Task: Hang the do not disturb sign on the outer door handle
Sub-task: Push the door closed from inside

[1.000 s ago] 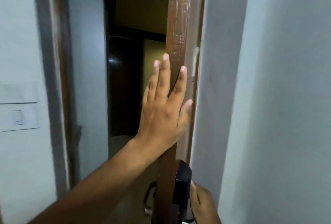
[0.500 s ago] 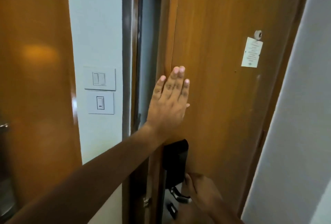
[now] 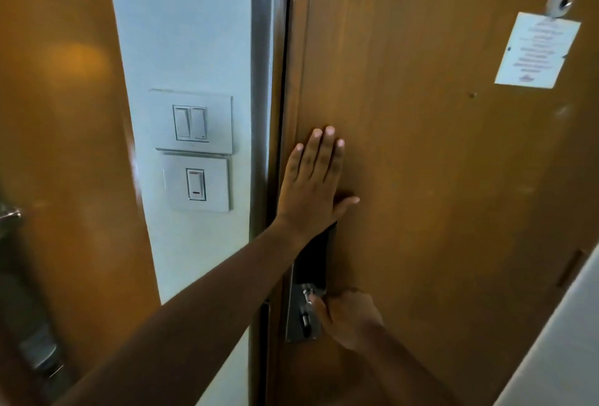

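A brown wooden door (image 3: 421, 178) fills the middle and right of the head view, shut against its frame. My left hand (image 3: 312, 183) lies flat on the door near its left edge, fingers spread upward. Below it is a black lock panel (image 3: 312, 259) over a metal plate (image 3: 299, 318). My right hand (image 3: 346, 316) is closed around the inner door handle, which it mostly hides. No do not disturb sign or outer handle shows.
A white paper notice (image 3: 538, 50) hangs under a peephole (image 3: 559, 5) at the door's upper right. Two white switch plates (image 3: 194, 149) sit on the wall left of the frame. Another wooden door (image 3: 58, 146) stands at far left. A white wall (image 3: 564, 340) edges the lower right.
The door has swung from open to shut against its frame. My left hand stayed flat on it; my right hand kept its hold at the handle.
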